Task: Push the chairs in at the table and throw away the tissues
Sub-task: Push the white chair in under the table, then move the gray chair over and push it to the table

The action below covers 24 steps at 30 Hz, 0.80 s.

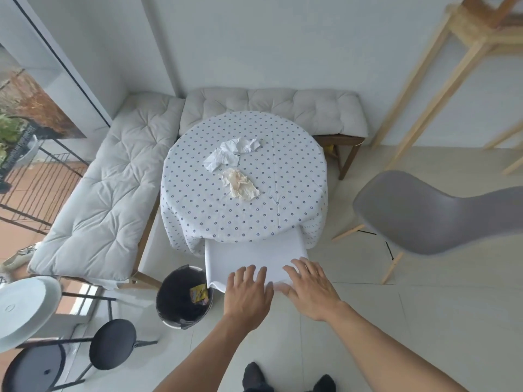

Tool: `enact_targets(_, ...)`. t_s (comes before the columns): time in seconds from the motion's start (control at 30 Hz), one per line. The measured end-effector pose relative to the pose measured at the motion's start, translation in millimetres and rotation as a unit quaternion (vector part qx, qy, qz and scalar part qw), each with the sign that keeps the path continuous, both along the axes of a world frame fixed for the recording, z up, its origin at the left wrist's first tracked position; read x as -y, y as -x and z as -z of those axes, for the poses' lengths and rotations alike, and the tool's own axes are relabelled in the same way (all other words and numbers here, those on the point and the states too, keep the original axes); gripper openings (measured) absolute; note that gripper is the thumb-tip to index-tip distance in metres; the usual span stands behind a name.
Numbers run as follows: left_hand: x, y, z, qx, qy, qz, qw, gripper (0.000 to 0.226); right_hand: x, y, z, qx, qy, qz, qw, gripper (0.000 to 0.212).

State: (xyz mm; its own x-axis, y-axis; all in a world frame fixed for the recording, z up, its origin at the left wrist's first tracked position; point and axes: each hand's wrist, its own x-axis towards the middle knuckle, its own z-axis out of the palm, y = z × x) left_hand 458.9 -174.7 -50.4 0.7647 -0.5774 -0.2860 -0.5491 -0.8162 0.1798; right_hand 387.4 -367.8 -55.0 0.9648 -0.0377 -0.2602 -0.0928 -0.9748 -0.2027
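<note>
Nearest the camera, two bare forearms reach forward over pale glossy floor tiles. The left hand (249,292) lies flat, fingers spread wide, on the smooth back edge of the white chair (256,257); the right hand (310,288) lies beside it, just as flat and open, neither grip closed around anything. The white chair's hard, glossy seat is partly tucked under the round desk (294,176), its front hidden by the hanging polka-dot cloth. Left of the desk's near edge stands a round bin (184,297) with a black liner and a yellow wrapper inside. On the desk's middle lie the tissues: a cream crumpled one (240,185) nearer, a white crumpled one (230,154) behind it, almost touching. Right of the desk, well apart, the grey moulded chair (430,213) stands on slim wooden legs. Behind the desk runs a tufted, quilted bench cushion (283,107).
</note>
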Motion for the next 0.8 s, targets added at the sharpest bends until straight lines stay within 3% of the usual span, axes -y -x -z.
enact_targets(0.27, 120.9, -8.1, -24.8, 0.011, 0.013, 0.025, 1.0, 0.063, 118.1, 14.0, -32.7, -0.012, 0.006, 0.083, 0.996, 0.072)
enact_targets(0.8, 471.5, 84.1, -68.5, 0.011, 0.014, 0.076, 0.997, 0.072, 468.7, 123.3, -96.4, 0.026, 0.07, 0.164, 0.984, 0.079)
